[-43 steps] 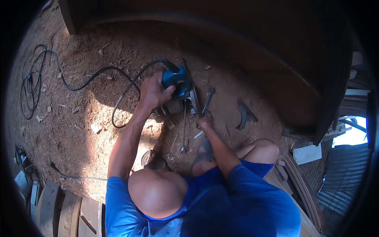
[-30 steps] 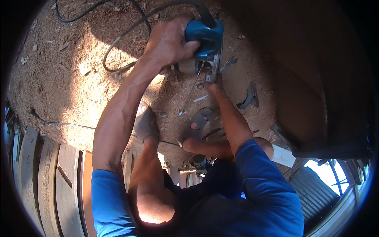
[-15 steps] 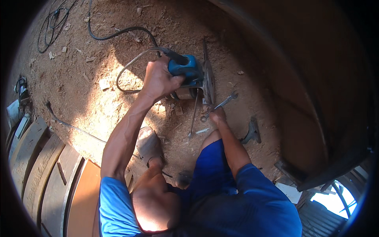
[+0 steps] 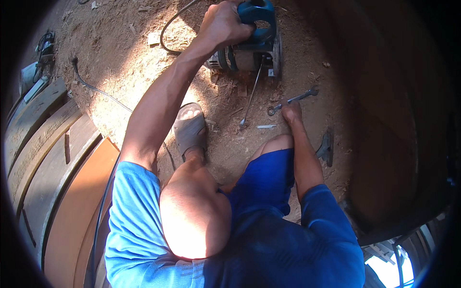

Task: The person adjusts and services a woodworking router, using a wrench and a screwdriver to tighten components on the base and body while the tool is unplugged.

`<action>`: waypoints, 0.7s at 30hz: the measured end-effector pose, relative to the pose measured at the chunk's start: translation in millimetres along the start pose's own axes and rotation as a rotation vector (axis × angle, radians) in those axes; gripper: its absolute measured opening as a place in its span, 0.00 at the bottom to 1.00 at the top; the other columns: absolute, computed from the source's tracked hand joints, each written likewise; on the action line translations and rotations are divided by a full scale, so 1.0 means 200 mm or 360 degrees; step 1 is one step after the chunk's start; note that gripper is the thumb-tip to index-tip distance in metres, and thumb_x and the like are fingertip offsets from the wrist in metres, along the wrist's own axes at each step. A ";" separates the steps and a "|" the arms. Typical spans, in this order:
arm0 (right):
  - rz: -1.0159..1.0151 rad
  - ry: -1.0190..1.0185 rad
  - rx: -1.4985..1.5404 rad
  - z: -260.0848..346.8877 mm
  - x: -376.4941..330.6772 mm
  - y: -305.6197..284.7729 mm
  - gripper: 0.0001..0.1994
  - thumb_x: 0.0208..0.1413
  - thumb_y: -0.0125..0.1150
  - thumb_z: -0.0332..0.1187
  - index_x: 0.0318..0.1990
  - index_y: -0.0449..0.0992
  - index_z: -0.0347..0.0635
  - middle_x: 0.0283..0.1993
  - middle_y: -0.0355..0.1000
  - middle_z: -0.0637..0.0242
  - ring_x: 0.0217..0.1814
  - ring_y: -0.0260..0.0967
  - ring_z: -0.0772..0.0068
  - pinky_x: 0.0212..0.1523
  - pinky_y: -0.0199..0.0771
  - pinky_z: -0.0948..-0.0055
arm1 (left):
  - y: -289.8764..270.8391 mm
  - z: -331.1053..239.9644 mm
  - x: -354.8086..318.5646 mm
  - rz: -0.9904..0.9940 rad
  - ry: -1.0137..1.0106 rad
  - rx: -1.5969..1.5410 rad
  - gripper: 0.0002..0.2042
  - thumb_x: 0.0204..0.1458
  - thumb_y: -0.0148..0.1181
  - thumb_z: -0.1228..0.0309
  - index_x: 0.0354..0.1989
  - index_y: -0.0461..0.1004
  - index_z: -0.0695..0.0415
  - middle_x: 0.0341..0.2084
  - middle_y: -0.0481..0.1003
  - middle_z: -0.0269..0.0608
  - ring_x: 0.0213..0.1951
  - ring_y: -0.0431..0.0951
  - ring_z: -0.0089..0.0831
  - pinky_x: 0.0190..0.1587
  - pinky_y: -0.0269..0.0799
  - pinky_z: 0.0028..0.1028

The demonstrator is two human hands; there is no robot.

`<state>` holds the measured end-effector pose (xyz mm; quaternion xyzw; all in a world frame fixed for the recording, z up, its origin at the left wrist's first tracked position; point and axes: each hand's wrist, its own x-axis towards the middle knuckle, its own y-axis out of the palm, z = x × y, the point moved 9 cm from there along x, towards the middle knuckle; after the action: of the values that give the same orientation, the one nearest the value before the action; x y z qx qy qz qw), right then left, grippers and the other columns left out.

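At the top of the view, my left hand (image 4: 223, 24) is closed around the handle of a teal corded power tool, apparently a circular saw (image 4: 261, 36), which rests on the dirt floor. A thin metal rod (image 4: 252, 96) slants from the saw's underside down to the ground. Lower right of it, my right hand (image 4: 291, 113) holds a combination wrench (image 4: 303, 95) by its middle, close to the ground. The fingers of that hand are partly hidden. A small white strip (image 4: 266, 126) lies between the rod's end and my right knee.
A dark T-shaped piece (image 4: 326, 148) lies beside my right forearm. Wooden boards (image 4: 72, 192) are stacked at the left, with a cable (image 4: 103, 211) across them. A large dark curved surface (image 4: 389, 110) fills the right side. Wood chips and sawdust cover the dirt (image 4: 115, 57).
The view has shifted, so the saw, the wrench and both hands appear farther up and right. Both grips look unchanged. The saw's handle appears more open to view.
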<state>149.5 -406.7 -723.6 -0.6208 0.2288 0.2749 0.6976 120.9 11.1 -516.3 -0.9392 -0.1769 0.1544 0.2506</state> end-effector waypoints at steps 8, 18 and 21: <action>-0.0150 -0.0540 0.0798 0.61 -0.58 -0.17 0.34 0.60 0.61 0.50 0.63 0.66 0.26 0.56 0.75 0.38 0.58 0.75 0.46 0.59 0.72 0.56 | -0.05 -0.05 -0.04 -0.0042 -0.0144 0.0113 0.18 0.44 0.67 0.59 0.35 0.84 0.63 0.27 0.83 0.53 0.34 0.86 0.43 0.38 0.79 0.40; 0.0224 -0.0261 0.1574 0.66 -0.53 0.22 0.12 0.67 0.58 0.36 0.52 0.75 0.41 0.34 0.72 0.71 0.26 0.64 0.83 0.24 0.68 0.79 | -0.18 0.03 -0.19 -0.0292 -0.0150 -0.0018 0.26 0.45 0.69 0.52 0.45 0.82 0.62 0.41 0.82 0.60 0.48 0.83 0.52 0.48 0.79 0.44; 0.0265 -0.0306 0.1771 0.68 -0.55 0.13 0.12 0.67 0.59 0.36 0.53 0.74 0.42 0.34 0.71 0.72 0.27 0.65 0.83 0.24 0.68 0.80 | -0.20 0.08 -0.21 -0.0264 -0.0229 0.0022 0.24 0.44 0.70 0.55 0.44 0.81 0.63 0.43 0.81 0.62 0.48 0.83 0.53 0.48 0.80 0.44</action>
<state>47.2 -280.4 -652.4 -0.1120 0.3229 0.2223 0.9131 68.4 32.8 -500.1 -0.9061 -0.2706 0.2013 0.2555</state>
